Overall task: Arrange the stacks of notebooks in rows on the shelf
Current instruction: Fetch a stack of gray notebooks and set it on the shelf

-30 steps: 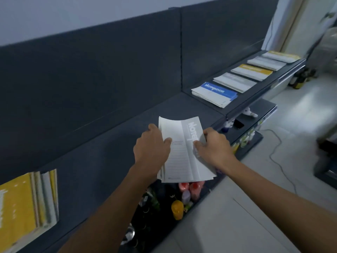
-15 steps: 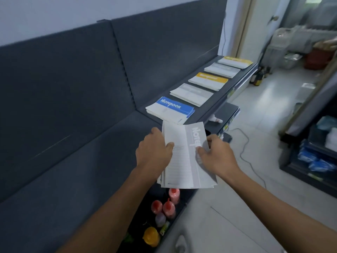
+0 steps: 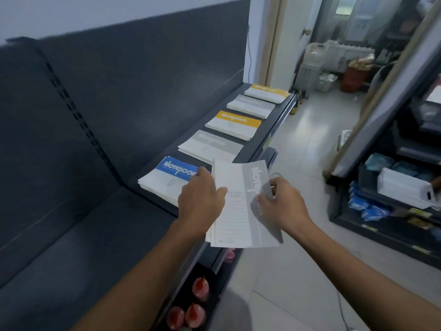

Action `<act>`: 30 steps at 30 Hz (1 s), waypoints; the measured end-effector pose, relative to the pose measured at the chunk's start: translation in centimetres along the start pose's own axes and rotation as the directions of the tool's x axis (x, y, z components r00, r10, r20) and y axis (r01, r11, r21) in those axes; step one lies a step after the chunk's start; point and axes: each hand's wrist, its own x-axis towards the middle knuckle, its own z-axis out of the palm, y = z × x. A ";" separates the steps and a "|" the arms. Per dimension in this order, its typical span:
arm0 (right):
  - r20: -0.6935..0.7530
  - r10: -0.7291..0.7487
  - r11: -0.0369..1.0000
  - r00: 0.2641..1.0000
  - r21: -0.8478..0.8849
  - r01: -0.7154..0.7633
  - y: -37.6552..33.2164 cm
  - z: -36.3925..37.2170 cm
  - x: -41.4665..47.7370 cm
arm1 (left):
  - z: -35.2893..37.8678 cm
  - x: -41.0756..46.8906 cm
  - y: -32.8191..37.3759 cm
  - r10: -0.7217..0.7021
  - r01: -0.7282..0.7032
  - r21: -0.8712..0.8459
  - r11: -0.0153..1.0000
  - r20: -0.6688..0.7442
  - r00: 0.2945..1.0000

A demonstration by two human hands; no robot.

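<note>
Grey-and-white notebooks (image 3: 241, 206), a thin stack, hang over the shelf (image 3: 255, 149) front edge, left hand (image 3: 200, 199) and right hand (image 3: 281, 204) fingers curled tight around its sides; 5 stacks (image 3: 210, 146) line the shelf.

Two bare forearms reach in from the near edge, sleeveless as far as they show, ending in a bare left hand (image 3: 200, 201) and bare right hand (image 3: 282, 204), with no rings, watch or gloves showing.

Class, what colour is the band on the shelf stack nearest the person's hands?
Blue, with white lettering, on the nearest stack; head view.
</note>
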 end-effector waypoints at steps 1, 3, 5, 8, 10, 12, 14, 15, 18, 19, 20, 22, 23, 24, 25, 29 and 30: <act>-0.003 0.007 1.000 1.000 0.003 -0.007 0.2 -0.2 1.0 | 0.3 0.9 0.5 0.012 -0.012 -0.003 1.000 -0.004 1.000; -0.008 0.010 1.000 1.000 0.014 -0.009 0.7 -0.7 2.9 | 1.0 2.5 1.5 0.030 -0.030 -0.013 0.999 -0.012 0.999; -0.007 0.008 1.000 1.000 0.027 -0.008 1.5 -1.2 4.8 | 1.6 4.1 2.8 0.029 -0.029 -0.009 1.000 -0.014 0.999; 0.013 -0.009 1.000 1.000 0.015 0.009 2.7 -2.2 8.0 | 2.9 6.2 5.1 -0.011 0.011 -0.014 1.000 -0.002 1.000; 0.030 -0.033 0.999 0.999 0.015 0.032 3.7 -3.2 10.4 | 3.9 7.7 6.9 -0.041 0.042 -0.027 0.999 0.010 0.999; 0.059 -0.063 0.998 0.996 0.017 0.063 4.8 -4.3 13.0 | 4.9 9.0 8.8 -0.077 0.077 -0.032 0.997 -0.001 0.997; 0.083 -0.095 0.995 0.992 0.012 0.094 5.9 -5.3 15.5 | 5.8 10.1 10.9 -0.122 0.121 -0.027 0.992 -0.019 0.992; 0.086 -0.108 0.994 0.990 0.012 0.107 6.5 -5.8 16.7 | 6.3 10.6 11.8 -0.147 0.146 -0.022 0.989 -0.025 0.989; 0.107 -0.164 0.986 0.981 0.038 0.161 7.9 -6.5 20.0 | 7.9 11.8 14.0 -0.212 0.210 -0.038 0.977 -0.042 0.976; 0.123 -0.194 0.981 0.973 0.046 0.189 8.1 -6.6 21.0 | 8.3 12.1 14.4 -0.230 0.228 -0.044 0.973 -0.056 0.972; 0.141 -0.220 0.975 0.965 0.059 0.214 8.2 -6.6 21.9 | 8.6 12.4 14.6 -0.246 0.243 -0.046 0.969 -0.071 0.967; 0.191 -0.252 0.967 0.949 0.096 0.238 8.0 -6.3 23.3 | 8.9 12.8 14.8 -0.292 0.289 -0.041 0.956 -0.098 0.951; 0.219 -0.267 0.962 0.938 0.114 0.247 7.7 -6.1 24.0 | 8.9 13.1 14.7 -0.325 0.323 -0.037 0.946 -0.114 0.939; 0.250 -0.282 0.958 0.926 0.127 0.258 7.4 -5.8 24.7 | 8.9 13.4 14.5 -0.362 0.361 -0.035 0.932 -0.132 0.923; 0.281 -0.297 0.954 0.912 0.136 0.269 6.8 -5.4 25.4 | 8.9 13.8 14.3 -0.398 0.397 -0.037 0.917 -0.151 0.905; 0.369 -0.384 0.923 0.847 0.122 0.366 3.7 -3.3 28.4 | 8.1 15.3 12.8 -0.511 0.507 -0.073 0.859 -0.207 0.834; 0.388 -0.406 0.912 0.827 0.119 0.392 2.7 -2.5 29.1 | 7.9 15.8 12.2 -0.539 0.534 -0.088 0.841 -0.222 0.812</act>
